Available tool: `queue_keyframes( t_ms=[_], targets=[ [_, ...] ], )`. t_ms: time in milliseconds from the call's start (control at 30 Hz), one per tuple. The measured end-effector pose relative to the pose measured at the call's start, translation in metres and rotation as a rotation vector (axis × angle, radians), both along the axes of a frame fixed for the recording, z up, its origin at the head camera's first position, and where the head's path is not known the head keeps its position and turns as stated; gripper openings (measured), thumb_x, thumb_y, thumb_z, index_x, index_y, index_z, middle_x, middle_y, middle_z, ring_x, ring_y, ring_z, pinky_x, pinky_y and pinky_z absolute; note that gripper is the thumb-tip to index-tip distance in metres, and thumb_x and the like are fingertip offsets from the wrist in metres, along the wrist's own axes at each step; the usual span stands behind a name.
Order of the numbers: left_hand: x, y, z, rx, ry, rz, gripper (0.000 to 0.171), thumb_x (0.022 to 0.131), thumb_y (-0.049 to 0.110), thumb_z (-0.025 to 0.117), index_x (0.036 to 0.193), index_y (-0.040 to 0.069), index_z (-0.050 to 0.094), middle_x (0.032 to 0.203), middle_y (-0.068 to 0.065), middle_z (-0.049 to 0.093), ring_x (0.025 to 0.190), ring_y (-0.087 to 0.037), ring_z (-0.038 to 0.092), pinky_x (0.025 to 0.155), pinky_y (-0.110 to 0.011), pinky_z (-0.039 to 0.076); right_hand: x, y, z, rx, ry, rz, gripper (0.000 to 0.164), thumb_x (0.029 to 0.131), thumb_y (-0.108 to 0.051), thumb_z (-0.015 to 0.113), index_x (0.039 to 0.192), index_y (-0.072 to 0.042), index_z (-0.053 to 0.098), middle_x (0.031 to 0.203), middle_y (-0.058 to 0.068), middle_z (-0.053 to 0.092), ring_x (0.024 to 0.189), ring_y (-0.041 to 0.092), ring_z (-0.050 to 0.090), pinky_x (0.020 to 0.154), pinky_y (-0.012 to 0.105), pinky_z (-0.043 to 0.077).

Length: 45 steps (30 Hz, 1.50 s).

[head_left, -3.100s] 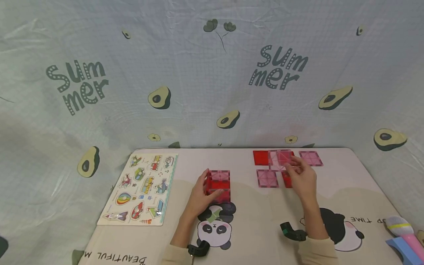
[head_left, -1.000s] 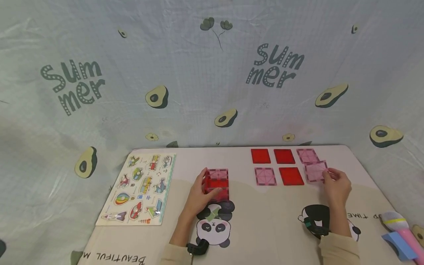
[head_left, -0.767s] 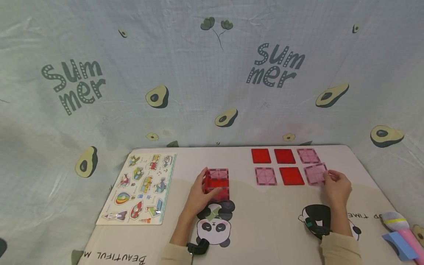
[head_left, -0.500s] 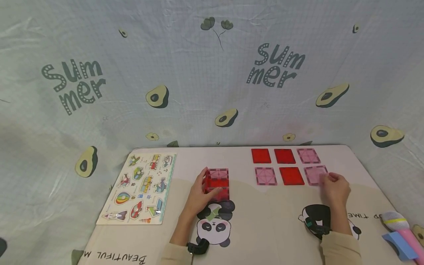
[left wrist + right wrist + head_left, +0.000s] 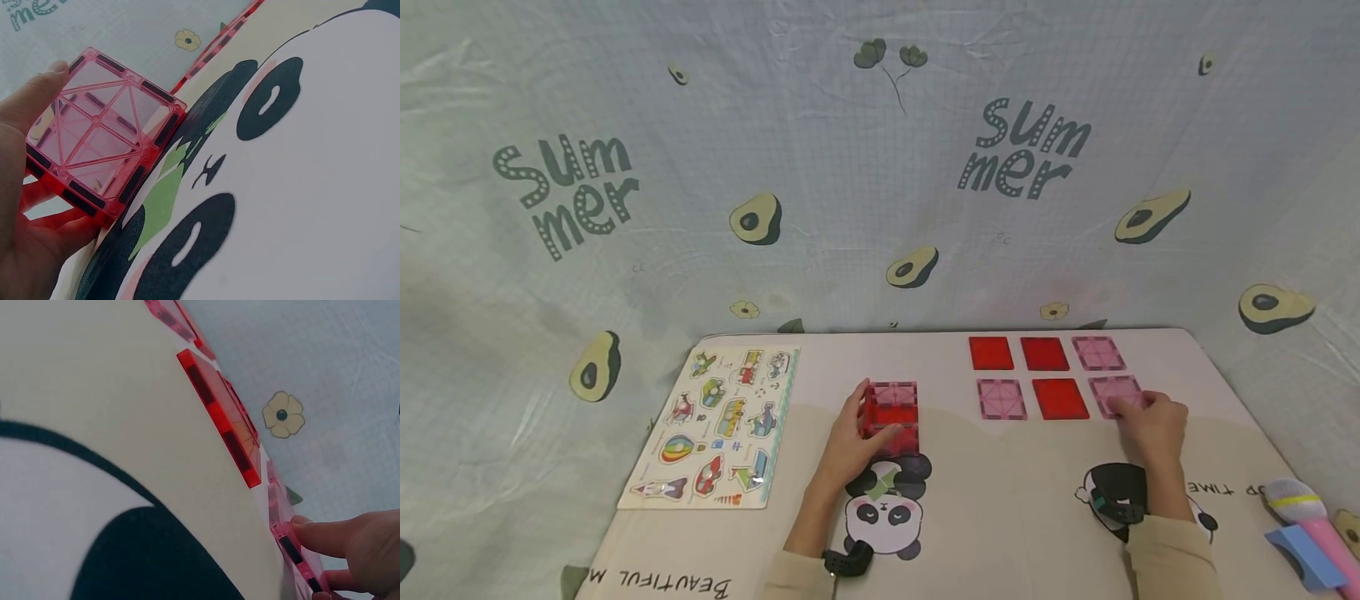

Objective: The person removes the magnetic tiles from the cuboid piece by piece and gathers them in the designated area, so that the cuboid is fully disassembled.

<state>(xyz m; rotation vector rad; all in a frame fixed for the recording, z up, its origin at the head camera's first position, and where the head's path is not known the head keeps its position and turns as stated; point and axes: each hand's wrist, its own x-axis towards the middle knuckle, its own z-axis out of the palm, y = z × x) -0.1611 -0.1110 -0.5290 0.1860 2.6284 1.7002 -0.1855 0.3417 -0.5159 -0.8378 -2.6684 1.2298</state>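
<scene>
My left hand (image 5: 850,446) grips a small box of see-through pink and red magnetic tiles (image 5: 895,415), thumb at its near side and fingers round the left. In the left wrist view the box (image 5: 97,119) shows a pink face with dark magnets along its edges. At the right, my right hand (image 5: 1156,427) pinches a pink magnetic tile (image 5: 1108,392) lying flat at the near right end of two rows. In the right wrist view, the thumb rests on that tile's edge (image 5: 290,550). Beside it lies a red magnetic tile (image 5: 1060,399).
Other tiles in the rows are a pink one (image 5: 1002,399), two red ones (image 5: 991,353) behind and a pink one (image 5: 1099,353). A picture puzzle board (image 5: 715,429) lies left. A toy microphone (image 5: 1296,502) and a blue curved block (image 5: 1303,557) sit at the right edge.
My right hand has carried the pink tile right and down into the near row's end, straightened it, and shifted its fingers slightly left along it. The left hand still holds the box in place.
</scene>
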Motion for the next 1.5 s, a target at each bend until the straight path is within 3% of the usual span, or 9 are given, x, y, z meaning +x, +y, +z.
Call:
queue_keyframes(
  t_ms=[333,667,1033,1233,1300,1400,1500],
  targets=[
    [0.0,-0.001,0.001,-0.001,0.021,-0.013,0.095,0.085,0.046,0.076,0.159,0.019,0.024,0.161,-0.009,0.036,0.143,-0.037,0.043,0.107,-0.053,0.049,0.0,-0.001,0.0,0.027,-0.019,0.006,0.071,0.1,-0.037,0.056,0.142,0.017,0.039,0.142,0.039,0.029,0.128,0.052,0.032,0.111,0.067,0.036],
    [0.0,0.0,0.0,0.01,0.008,-0.006,0.095,0.084,0.046,0.077,0.159,0.019,0.025,0.161,-0.008,0.036,0.141,-0.037,0.046,0.107,-0.053,0.048,0.0,-0.002,0.002,0.027,0.008,-0.02,0.073,0.102,-0.039,0.05,0.149,0.013,0.03,0.147,0.039,0.023,0.128,0.054,0.037,0.112,0.066,0.036],
    [0.0,-0.001,0.001,0.018,0.01,-0.008,0.095,0.084,0.045,0.077,0.159,0.019,0.024,0.161,-0.009,0.036,0.142,-0.038,0.046,0.106,-0.052,0.049,0.002,-0.021,0.029,0.045,0.126,0.0,0.072,0.1,-0.037,0.055,0.15,0.01,0.033,0.148,0.036,0.028,0.131,0.051,0.037,0.11,0.063,0.041],
    [0.0,-0.001,0.001,0.017,0.026,-0.018,0.095,0.085,0.045,0.076,0.159,0.017,0.024,0.162,-0.011,0.035,0.142,-0.04,0.045,0.106,-0.053,0.05,0.001,-0.032,0.041,0.032,0.144,0.004,0.074,0.099,-0.041,0.056,0.152,0.006,0.032,0.15,0.033,0.029,0.133,0.048,0.039,0.107,0.061,0.045],
    [0.0,-0.001,0.001,0.016,0.022,-0.014,0.095,0.085,0.045,0.076,0.159,0.018,0.024,0.161,-0.01,0.035,0.142,-0.039,0.046,0.106,-0.052,0.05,0.001,-0.036,0.044,0.038,0.156,0.013,0.074,0.099,-0.041,0.057,0.152,0.005,0.033,0.149,0.033,0.032,0.13,0.046,0.041,0.104,0.058,0.049],
    [0.0,-0.001,0.0,0.012,0.021,-0.011,0.095,0.084,0.046,0.076,0.159,0.019,0.024,0.161,-0.009,0.036,0.141,-0.038,0.047,0.106,-0.052,0.05,0.002,-0.042,0.048,0.052,0.178,0.033,0.072,0.099,-0.04,0.058,0.151,0.005,0.037,0.145,0.031,0.038,0.123,0.042,0.046,0.083,0.029,0.058],
    [0.0,0.0,0.0,0.017,0.017,-0.009,0.095,0.084,0.046,0.076,0.159,0.019,0.024,0.161,-0.008,0.036,0.141,-0.037,0.048,0.106,-0.051,0.05,0.004,-0.047,0.053,0.045,0.203,0.055,0.071,0.098,-0.04,0.06,0.15,0.004,0.038,0.144,0.03,0.041,0.119,0.04,0.05,0.063,0.005,0.042]
  ],
)
